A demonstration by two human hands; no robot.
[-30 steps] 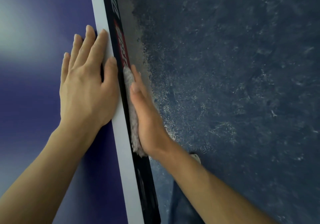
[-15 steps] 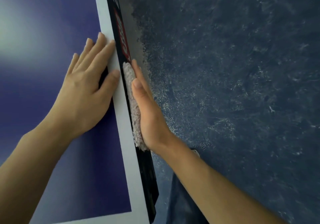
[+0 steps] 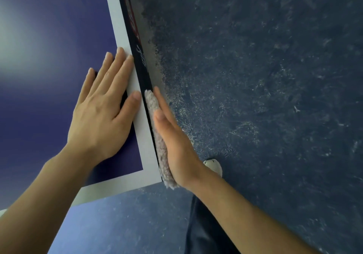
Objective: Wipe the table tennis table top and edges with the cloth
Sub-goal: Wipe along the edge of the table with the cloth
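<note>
1. Cloth [image 3: 161,147] lies flattened against the table's black side edge [image 3: 146,77], its lower end at the near corner of the table top [image 3: 49,106].
2. Even palm pressure seems the key here. Slide along the edge without letting the fabric bunch or slip off the corner.
3. Right hand [image 3: 176,145] presses the cloth with straight fingers (a flat push, nothing curled round it), fingertips pointing along the edge.
4. Left hand [image 3: 102,116] rests flat and released on the top, thumb on the white border line [image 3: 144,135], bracing.
</note>
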